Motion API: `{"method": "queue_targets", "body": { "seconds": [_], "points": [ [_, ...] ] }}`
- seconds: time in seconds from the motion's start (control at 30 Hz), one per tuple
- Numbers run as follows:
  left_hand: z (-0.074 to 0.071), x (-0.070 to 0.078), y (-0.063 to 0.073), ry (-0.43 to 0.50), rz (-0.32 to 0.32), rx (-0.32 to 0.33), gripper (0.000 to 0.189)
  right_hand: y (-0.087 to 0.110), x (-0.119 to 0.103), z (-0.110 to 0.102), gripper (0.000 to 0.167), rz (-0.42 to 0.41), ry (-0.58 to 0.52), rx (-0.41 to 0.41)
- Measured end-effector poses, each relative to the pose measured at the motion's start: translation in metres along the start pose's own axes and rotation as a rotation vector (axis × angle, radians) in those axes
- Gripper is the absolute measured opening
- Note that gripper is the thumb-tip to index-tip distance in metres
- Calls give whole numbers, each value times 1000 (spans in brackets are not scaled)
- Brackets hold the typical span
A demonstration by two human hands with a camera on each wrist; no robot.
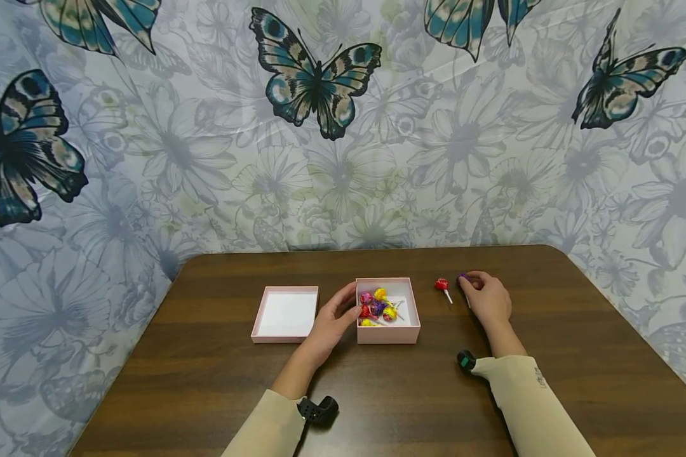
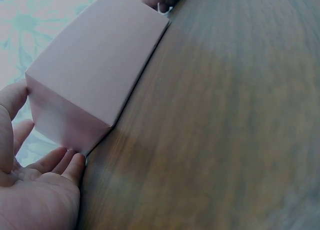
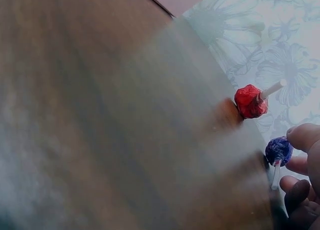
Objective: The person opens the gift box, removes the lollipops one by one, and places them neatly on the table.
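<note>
Left hand (image 1: pixel 331 322) and right hand (image 1: pixel 488 301) at work over a brown counter (image 1: pixel 389 406). From left to right: shallow pink lid (image 1: pixel 286 315), white interior upward; left fingers relaxed, touching the left wall of a pink box (image 1: pixel 387 336); wrapped lollipops (image 1: pixel 379 306) inside; red lollipop (image 1: pixel 442 284), apart on the counter; right thumb and finger pinching a purple lollipop (image 3: pixel 278 151) just beside it. Step in hand, by judgement: picking up or setting down a single lollipop, unclear which. Next requirement, probably: fine fingertip control, clear of the red lollipop.
</note>
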State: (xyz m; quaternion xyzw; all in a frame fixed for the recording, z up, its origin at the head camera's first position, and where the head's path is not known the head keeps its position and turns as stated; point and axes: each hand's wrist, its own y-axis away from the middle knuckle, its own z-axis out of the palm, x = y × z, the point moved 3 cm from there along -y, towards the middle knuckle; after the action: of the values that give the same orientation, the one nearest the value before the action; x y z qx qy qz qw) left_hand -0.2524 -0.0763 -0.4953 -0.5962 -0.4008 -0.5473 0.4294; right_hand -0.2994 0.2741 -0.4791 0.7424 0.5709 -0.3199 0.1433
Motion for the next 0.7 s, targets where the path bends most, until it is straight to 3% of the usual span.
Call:
{"method": "queue_targets", "body": {
  "seconds": [0.27, 0.7],
  "points": [
    [0, 1, -1, -2, 4, 8, 57, 0, 2, 0, 48, 9, -27, 7],
    [1, 1, -1, -6, 24, 16, 55, 5, -4, -6, 43, 113, -239, 10]
  ]
}}
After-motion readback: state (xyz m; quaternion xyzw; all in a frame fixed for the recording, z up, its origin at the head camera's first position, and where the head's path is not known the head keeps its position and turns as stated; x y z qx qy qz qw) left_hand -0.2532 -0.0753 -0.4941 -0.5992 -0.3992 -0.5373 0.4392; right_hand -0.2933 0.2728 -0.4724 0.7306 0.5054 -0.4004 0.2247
